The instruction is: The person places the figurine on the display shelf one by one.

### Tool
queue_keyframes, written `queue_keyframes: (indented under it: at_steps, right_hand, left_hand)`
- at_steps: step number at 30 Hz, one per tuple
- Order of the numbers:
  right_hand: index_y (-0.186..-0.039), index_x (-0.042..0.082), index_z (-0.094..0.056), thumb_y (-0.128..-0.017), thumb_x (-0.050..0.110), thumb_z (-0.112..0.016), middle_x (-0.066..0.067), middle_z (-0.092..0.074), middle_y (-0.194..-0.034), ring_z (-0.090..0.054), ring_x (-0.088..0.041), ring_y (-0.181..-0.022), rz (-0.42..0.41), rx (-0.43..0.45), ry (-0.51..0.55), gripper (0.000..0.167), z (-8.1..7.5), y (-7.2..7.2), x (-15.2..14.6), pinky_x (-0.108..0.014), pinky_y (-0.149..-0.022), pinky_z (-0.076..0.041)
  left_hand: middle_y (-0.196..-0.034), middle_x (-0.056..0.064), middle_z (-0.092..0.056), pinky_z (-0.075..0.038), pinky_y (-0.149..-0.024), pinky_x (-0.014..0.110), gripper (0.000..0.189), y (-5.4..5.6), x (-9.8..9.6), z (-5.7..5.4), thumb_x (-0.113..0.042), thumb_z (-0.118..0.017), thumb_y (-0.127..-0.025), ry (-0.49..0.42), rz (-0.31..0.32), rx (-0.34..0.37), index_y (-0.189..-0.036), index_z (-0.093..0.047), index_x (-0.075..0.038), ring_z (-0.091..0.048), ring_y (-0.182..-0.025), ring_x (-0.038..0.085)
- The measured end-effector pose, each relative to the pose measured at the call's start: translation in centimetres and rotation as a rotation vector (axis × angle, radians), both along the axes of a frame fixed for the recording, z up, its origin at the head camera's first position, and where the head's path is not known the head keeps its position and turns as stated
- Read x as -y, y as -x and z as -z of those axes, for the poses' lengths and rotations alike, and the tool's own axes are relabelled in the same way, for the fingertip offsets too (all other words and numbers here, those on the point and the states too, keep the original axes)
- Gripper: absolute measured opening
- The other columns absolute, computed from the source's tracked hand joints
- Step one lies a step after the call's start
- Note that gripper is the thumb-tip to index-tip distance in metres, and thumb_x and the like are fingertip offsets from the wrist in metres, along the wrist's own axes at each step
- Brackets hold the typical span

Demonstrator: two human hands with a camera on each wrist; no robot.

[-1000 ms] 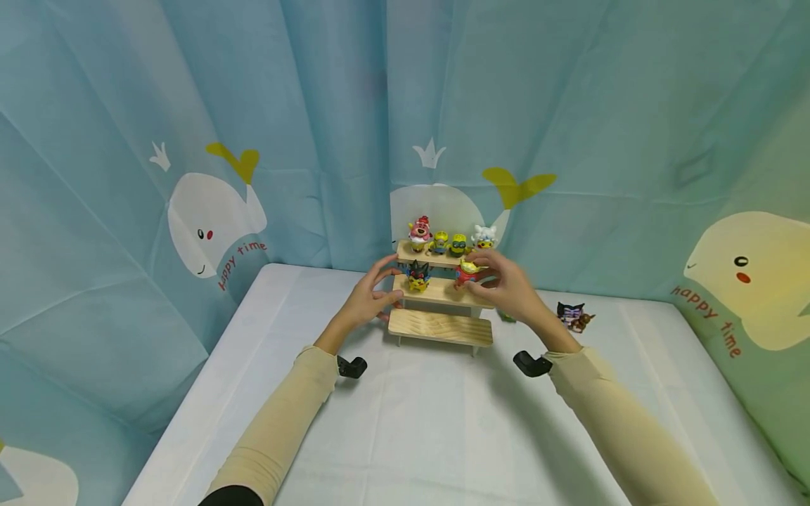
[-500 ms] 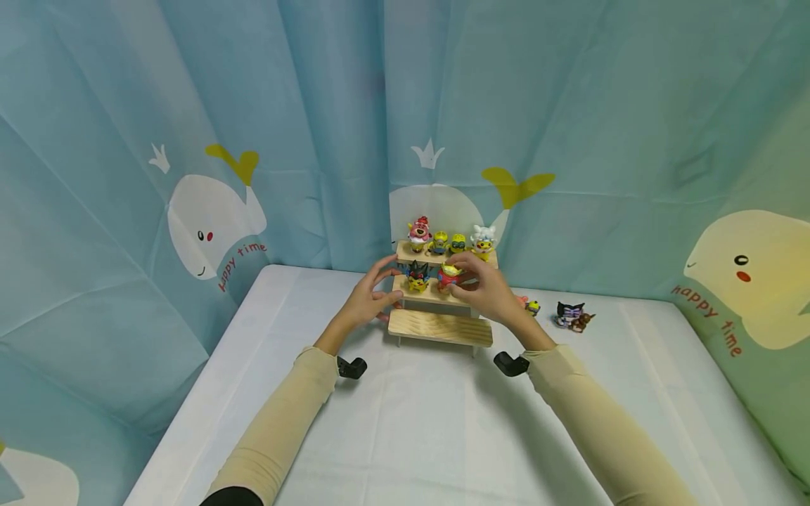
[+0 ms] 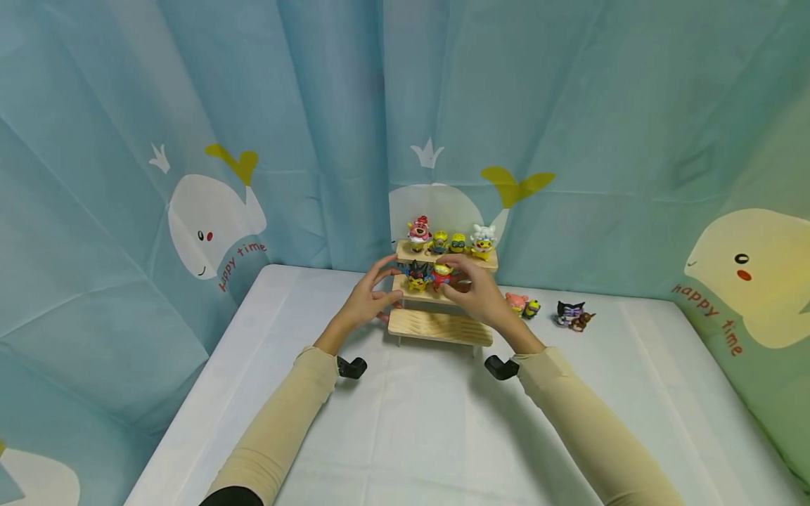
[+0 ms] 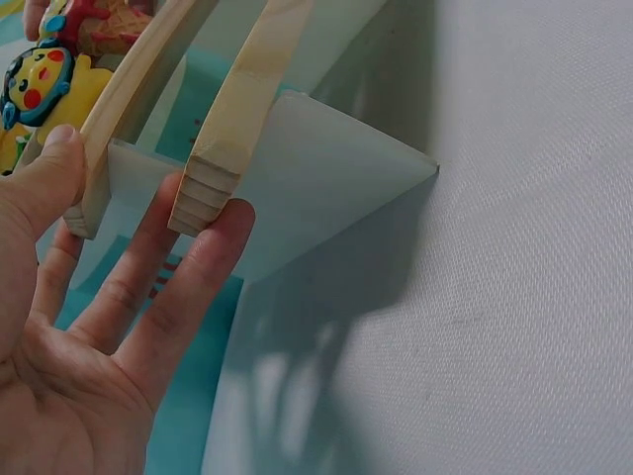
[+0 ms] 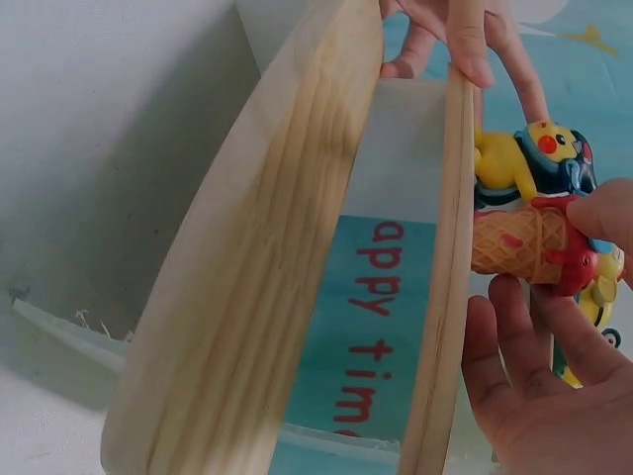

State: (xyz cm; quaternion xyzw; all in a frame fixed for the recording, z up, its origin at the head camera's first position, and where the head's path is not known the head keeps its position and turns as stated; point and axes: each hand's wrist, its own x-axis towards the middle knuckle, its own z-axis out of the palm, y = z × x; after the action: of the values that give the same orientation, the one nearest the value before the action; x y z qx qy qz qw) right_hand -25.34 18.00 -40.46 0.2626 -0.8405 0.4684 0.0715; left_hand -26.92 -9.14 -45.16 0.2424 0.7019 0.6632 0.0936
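Note:
A three-tier wooden display stand [image 3: 439, 326] stands on the table; in the left wrist view, my left hand [image 4: 94, 361] grips the end of its middle shelf, thumb on the edge and fingers below. My right hand [image 3: 479, 291] pinches a red toy figure [image 3: 441, 275] with a green head at the middle shelf. The right wrist view shows this figure's waffle-cone base [image 5: 519, 243] against the shelf. Close on its left stands a yellow figure with a dark, eared hood [image 3: 418, 276]. The right fingers partly cover the red figure.
On the top shelf stand a pink bear figure [image 3: 419, 232], two small yellow figures and a white-hooded yellow figure [image 3: 484, 242]. Right of the stand are a pink figure [image 3: 516, 303], a small yellow one [image 3: 532, 308] and a purple-black one [image 3: 569, 314]. A curtain hangs behind.
My right hand has moved left along the middle shelf with the red figure, bringing it beside the hooded one. The pink figure on the table has come into sight. My left hand has stayed put.

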Motion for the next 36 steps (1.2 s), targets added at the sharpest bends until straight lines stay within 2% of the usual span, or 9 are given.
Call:
queue_keyframes:
  at_steps: [9, 15, 25, 29, 36]
  right_hand:
    - [-0.139, 0.011, -0.059, -0.096, 0.001, -0.07, -0.017, -0.062, -0.136, -0.069, -0.038, -0.104, 0.007, -0.006, 0.0, 0.046, 0.29, 0.01, -0.01, -0.051, -0.088, -0.059]
    - [-0.14, 0.009, -0.059, -0.097, 0.002, -0.07, -0.02, -0.062, -0.136, -0.069, -0.041, -0.103, 0.004, -0.008, 0.016, 0.045, 0.34, -0.08, -0.03, -0.056, -0.088, -0.058]
    - [-0.142, 0.011, -0.058, -0.096, 0.002, -0.071, -0.015, -0.06, -0.141, -0.069, -0.037, -0.104, 0.005, -0.035, -0.024, 0.048, 0.23, 0.08, 0.09, -0.05, -0.088, -0.06]
    - [-0.145, 0.011, -0.055, -0.095, 0.001, -0.072, -0.02, -0.057, -0.143, -0.069, -0.039, -0.106, -0.001, -0.045, -0.028, 0.053, 0.15, -0.06, -0.01, -0.05, -0.086, -0.061]
    - [-0.15, 0.012, -0.05, -0.096, 0.002, -0.072, -0.024, -0.055, -0.144, -0.068, -0.04, -0.108, 0.002, -0.006, -0.021, 0.059, 0.02, -0.59, -0.56, -0.048, -0.089, -0.06]
  left_hand:
    - [-0.16, 0.019, -0.037, -0.046, -0.066, 0.079, 0.075, -0.09, -0.05, 0.0, -0.007, -0.063, -0.103, -0.002, -0.002, 0.008, -0.164, -0.025, -0.028, -0.069, -0.095, 0.049]
    - [-0.159, 0.018, -0.038, -0.046, -0.065, 0.079, 0.075, -0.06, -0.1, 0.07, -0.007, -0.064, -0.103, 0.003, -0.009, 0.002, -0.164, -0.025, -0.028, -0.071, -0.093, 0.045]
    - [-0.158, 0.016, -0.04, -0.049, -0.063, 0.076, 0.075, 0.08, -0.01, 0.08, -0.007, -0.064, -0.103, 0.007, -0.012, -0.015, -0.164, -0.025, -0.026, -0.07, -0.093, 0.047]
    - [-0.157, 0.015, -0.041, -0.05, -0.063, 0.075, 0.075, 0.1, -0.03, 0.05, -0.007, -0.064, -0.103, 0.008, -0.008, -0.022, -0.164, -0.025, -0.025, -0.071, -0.092, 0.045]
    - [-0.157, 0.016, -0.041, -0.05, -0.063, 0.075, 0.075, 0.12, -0.11, 0.25, -0.007, -0.064, -0.102, 0.008, -0.01, -0.023, -0.164, -0.025, -0.025, -0.071, -0.093, 0.044]
